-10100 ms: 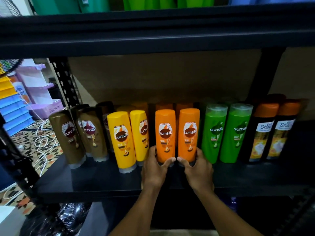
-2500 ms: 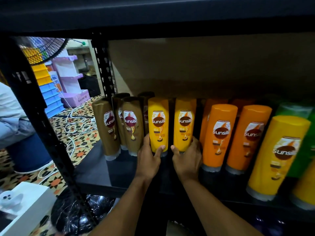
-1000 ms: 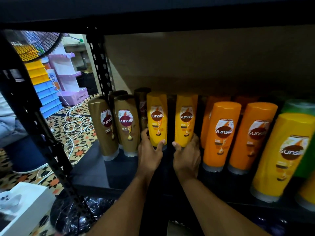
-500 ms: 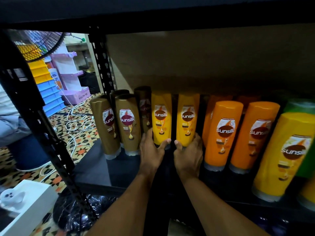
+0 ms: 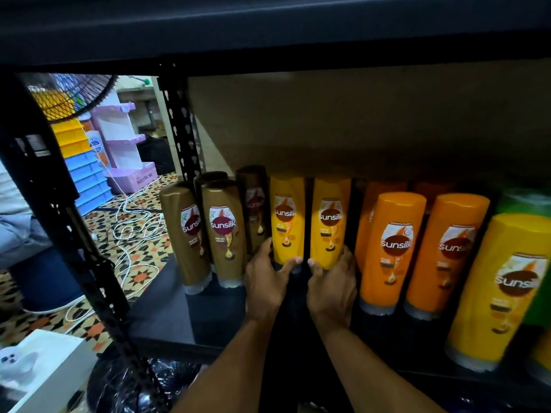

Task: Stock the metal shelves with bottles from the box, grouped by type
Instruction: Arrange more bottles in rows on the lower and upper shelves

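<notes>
Pushed a little deeper than seconds earlier, the left yellow bottle (image 5: 287, 216) and right yellow bottle (image 5: 329, 222) stand upright side by side on the dark shelf (image 5: 167, 317), between the brown bottles (image 5: 223, 231) and the orange bottles (image 5: 390, 248). The left hand (image 5: 265, 281) grips the base of the left yellow bottle, thumb across the front, fingers round its side. The right hand (image 5: 331, 286) holds the right yellow bottle likewise. A third yellow bottle (image 5: 501, 287) stands nearer the front at right, with what looks like a green bottle (image 5: 524, 201) blurred behind it.
</notes>
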`<state>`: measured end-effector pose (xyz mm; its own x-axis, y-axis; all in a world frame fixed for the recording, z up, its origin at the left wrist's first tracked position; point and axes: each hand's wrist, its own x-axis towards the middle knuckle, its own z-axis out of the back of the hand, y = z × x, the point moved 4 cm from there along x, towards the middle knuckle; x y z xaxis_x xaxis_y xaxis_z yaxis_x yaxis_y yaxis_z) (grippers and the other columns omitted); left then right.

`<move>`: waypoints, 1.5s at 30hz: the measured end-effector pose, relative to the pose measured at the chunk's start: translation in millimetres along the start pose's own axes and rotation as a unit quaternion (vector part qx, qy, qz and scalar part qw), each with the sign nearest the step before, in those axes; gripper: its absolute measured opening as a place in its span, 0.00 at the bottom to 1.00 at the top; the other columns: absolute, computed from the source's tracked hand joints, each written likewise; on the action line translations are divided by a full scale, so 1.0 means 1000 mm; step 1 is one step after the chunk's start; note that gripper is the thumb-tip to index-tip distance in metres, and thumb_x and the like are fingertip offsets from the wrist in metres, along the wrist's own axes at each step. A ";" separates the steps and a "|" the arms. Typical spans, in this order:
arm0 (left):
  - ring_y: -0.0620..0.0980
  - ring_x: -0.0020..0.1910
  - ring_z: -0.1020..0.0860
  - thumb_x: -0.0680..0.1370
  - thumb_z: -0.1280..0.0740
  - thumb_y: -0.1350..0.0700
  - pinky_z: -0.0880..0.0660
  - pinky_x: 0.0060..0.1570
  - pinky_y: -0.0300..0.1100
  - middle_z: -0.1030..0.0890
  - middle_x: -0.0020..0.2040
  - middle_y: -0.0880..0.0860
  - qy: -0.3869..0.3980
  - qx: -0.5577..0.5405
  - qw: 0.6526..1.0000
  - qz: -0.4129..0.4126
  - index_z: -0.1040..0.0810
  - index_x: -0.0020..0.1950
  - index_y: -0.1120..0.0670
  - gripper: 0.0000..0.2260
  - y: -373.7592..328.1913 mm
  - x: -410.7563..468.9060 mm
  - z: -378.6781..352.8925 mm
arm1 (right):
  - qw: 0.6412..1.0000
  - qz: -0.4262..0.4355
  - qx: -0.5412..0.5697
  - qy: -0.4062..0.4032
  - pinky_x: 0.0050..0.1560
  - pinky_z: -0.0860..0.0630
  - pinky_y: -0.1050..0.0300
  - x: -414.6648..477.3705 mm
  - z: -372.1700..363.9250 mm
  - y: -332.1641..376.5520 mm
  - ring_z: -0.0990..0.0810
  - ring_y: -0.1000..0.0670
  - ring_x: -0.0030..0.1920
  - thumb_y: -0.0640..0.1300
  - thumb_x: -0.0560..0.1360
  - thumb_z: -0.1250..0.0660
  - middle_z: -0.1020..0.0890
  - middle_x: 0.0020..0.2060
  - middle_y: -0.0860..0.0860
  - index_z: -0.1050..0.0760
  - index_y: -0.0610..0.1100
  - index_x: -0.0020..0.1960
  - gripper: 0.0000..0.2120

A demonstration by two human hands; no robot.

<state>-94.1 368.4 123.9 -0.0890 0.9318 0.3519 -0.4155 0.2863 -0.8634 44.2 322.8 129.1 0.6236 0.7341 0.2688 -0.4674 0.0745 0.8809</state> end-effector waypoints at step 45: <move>0.48 0.60 0.20 0.72 0.22 0.46 0.21 0.59 0.48 0.20 0.65 0.50 -0.008 0.013 1.000 0.015 0.29 0.71 0.48 0.30 -0.004 -0.001 0.001 | 0.999 0.009 -0.046 -0.005 0.68 0.29 0.43 0.000 -0.005 -0.001 0.30 0.39 0.71 0.49 0.75 0.28 0.31 0.71 0.40 0.40 0.40 0.76 0.35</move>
<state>-92.9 366.4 127.1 -0.1154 0.9362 0.3320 -0.4360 0.2525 -0.8638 41.9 326.0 126.1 0.6206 0.7293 0.2881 -0.5331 0.1231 0.8370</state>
